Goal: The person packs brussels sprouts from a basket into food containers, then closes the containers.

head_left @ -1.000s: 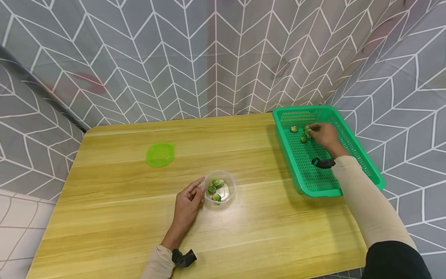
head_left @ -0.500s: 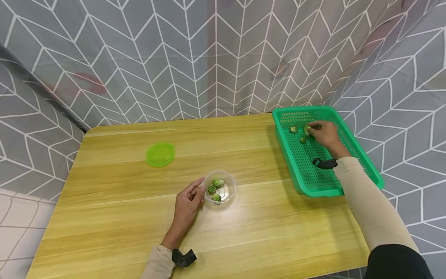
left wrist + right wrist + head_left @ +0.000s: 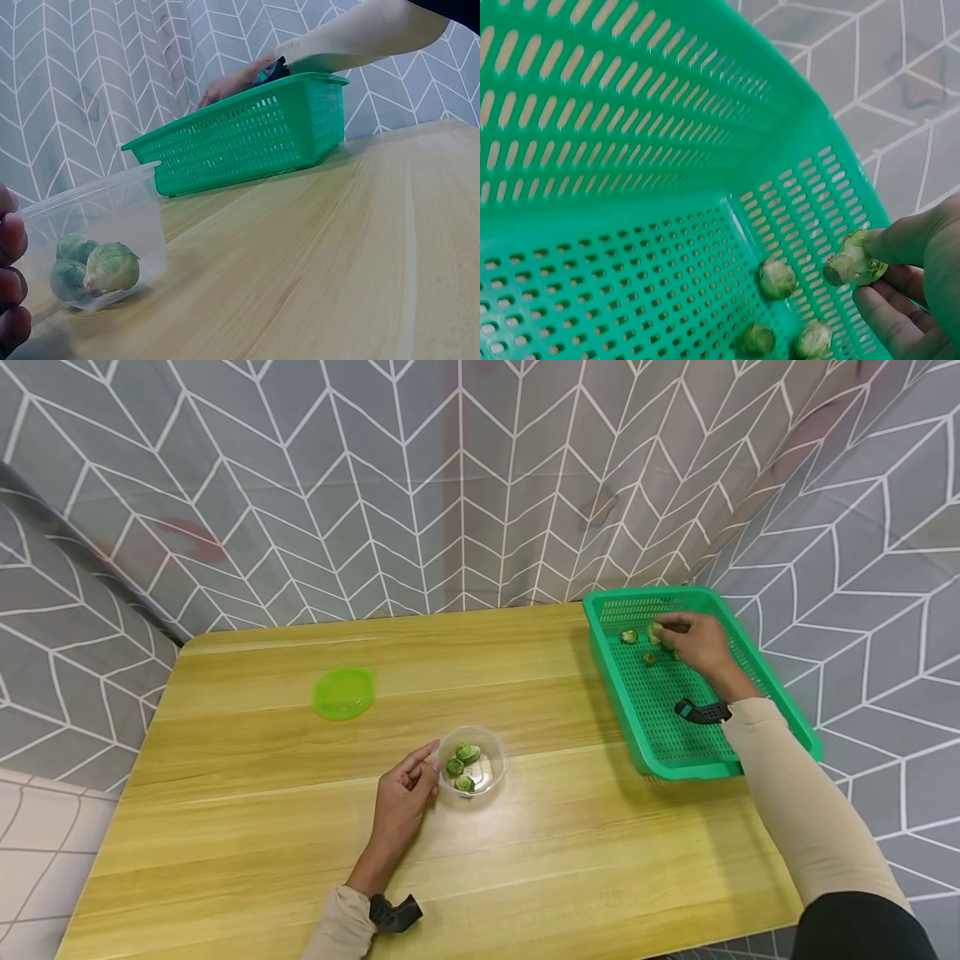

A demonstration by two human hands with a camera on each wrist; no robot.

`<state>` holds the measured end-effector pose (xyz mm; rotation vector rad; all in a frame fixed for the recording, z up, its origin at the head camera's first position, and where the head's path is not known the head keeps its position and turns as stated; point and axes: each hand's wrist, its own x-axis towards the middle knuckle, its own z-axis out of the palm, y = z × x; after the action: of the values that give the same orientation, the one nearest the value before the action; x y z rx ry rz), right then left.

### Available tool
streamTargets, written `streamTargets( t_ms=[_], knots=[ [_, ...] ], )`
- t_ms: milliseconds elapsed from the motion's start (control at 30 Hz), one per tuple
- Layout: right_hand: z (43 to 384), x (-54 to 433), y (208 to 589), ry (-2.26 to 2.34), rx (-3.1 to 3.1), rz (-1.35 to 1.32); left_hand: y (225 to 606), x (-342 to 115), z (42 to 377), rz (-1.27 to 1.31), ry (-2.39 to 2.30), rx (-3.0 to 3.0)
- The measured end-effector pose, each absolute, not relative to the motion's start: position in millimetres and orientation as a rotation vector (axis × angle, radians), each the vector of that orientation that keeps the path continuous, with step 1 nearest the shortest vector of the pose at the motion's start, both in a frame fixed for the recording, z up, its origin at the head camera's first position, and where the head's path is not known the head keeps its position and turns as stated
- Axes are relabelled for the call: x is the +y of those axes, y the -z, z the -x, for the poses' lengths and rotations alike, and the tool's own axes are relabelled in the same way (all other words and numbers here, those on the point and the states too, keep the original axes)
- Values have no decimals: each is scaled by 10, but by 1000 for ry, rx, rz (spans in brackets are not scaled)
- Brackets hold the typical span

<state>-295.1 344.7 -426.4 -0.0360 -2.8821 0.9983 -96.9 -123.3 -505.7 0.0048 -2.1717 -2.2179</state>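
Note:
In the head view, my right hand reaches into the green basket and pinches a Brussels sprout between thumb and fingers. The right wrist view shows it above the basket's floor, stem end outward. Loose Brussels sprouts lie below it, one nearest the basket corner, others lower. My left hand holds the left side of a clear plastic container, thumb and index finger at its rim. Inside sit three Brussels sprouts. The left hand's palm is out of the left wrist view.
A translucent green lid lies on the wooden table, left of the container and farther back. The basket stands at the table's right, its walls raised around the sprouts. A patterned grey curtain hangs behind the table.
My right hand has raised the pinched Brussels sprout slightly and shifted it a little left, away from the others in the basket. The left hand and container stay in place.

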Motion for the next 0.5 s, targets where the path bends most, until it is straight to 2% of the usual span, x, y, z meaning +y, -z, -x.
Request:
streamTargets(
  t_ms=[500],
  knots=[
    [2890, 3115, 4023, -1090, -2842, -63, 5065, -1239, 970, -14, 2218, -2187]
  ],
)
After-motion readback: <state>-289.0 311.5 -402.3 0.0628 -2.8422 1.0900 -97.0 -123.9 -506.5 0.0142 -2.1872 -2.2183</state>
